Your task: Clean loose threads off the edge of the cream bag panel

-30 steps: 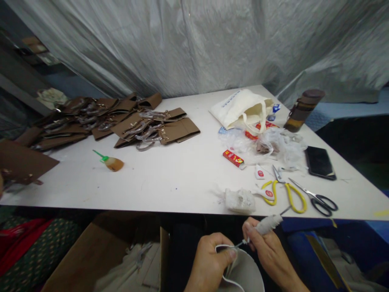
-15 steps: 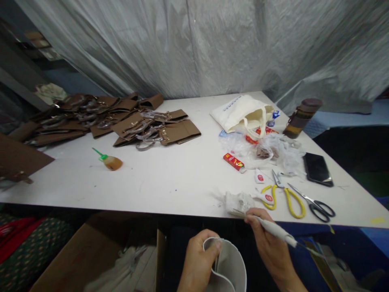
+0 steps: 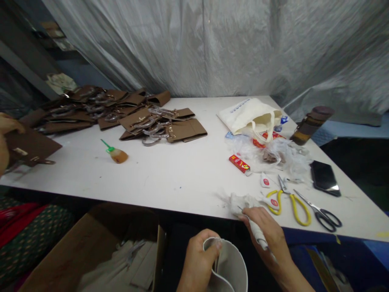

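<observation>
My left hand pinches the rim of a curled light-grey piece, which bends into a loop below the table's front edge. In my right hand is a white-wrapped tool with a thin tip. That tip meets a crumpled whitish cloth on the table edge. Just beyond the cloth lie yellow-handled scissors and black-handled scissors.
Brown bag pieces are heaped at the back left, near a glue bottle. Another person's hand is at far left. A cream tote, plastic bags, bottle and phone lie right. An open carton stands below.
The tool in my right hand has turned to point more steeply and its tip is at the cloth. Another person's hand has appeared at the far left on a brown piece. The view has shifted slightly.
</observation>
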`<state>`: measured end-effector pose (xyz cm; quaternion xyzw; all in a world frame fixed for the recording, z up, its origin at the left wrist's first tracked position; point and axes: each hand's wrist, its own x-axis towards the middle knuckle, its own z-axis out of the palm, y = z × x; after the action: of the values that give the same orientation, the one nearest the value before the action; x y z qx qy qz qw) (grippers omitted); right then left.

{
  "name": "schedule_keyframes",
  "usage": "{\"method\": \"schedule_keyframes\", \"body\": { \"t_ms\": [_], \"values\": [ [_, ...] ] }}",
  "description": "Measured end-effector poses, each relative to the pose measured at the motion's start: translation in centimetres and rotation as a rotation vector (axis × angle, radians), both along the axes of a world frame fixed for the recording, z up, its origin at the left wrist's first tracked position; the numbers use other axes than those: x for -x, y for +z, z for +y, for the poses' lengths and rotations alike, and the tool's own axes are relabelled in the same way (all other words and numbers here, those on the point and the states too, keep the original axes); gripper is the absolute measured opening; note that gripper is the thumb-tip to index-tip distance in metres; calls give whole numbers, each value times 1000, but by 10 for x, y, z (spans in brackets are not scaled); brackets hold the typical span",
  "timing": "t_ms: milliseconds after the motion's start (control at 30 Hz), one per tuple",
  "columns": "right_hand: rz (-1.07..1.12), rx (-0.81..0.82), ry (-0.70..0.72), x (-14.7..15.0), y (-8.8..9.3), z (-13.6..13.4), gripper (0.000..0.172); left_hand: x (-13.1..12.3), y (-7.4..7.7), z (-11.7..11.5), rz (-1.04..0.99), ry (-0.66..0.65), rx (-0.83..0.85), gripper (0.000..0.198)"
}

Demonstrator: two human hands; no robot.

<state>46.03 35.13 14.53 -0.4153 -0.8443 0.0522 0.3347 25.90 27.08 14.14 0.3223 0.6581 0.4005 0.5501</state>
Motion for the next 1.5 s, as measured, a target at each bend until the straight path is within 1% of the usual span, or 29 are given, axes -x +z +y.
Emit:
{"method": "schedule_keyframes", "body": {
  "t_ms": [200,333,500,567,633,700,733,800,867,933,1067,1200,1400,1500],
  "values": [
    [-242,-35,-7,12,12,9,39,4,-2,-1,-70,70,-13,26],
    [-300,-72,-9,15,14,14,40,7,-4,-4,-129,93,14,28],
    [-271,-52,25,8,18,15,39,11,-6,-5,-217,79,30,31],
    [-213,-46,43,4,22,12,34,13,-5,-6,-267,72,38,33],
    [-93,-24,40,1,25,5,26,13,-5,-6,-312,64,42,36],
    [106,80,25,0,27,-5,21,13,-3,-6,-343,55,49,39],
    [221,175,13,1,27,-11,22,13,-1,-6,-353,53,53,40],
    [438,422,4,5,25,-22,28,13,3,-6,-371,46,60,42],
    [596,658,12,9,21,-30,35,12,7,-5,-388,36,67,42],
    [694,796,32,13,17,-34,40,12,11,-5,-401,27,82,44],
    [776,892,48,16,13,-35,44,10,14,-4,-424,29,107,48],
    [771,950,76,17,13,-36,48,8,13,-4,-449,33,122,46],
    [778,972,120,17,17,-33,52,4,12,-4,-449,35,128,48],
    [762,979,132,17,19,-31,54,3,10,-4,-435,28,129,47]
  ]
}}
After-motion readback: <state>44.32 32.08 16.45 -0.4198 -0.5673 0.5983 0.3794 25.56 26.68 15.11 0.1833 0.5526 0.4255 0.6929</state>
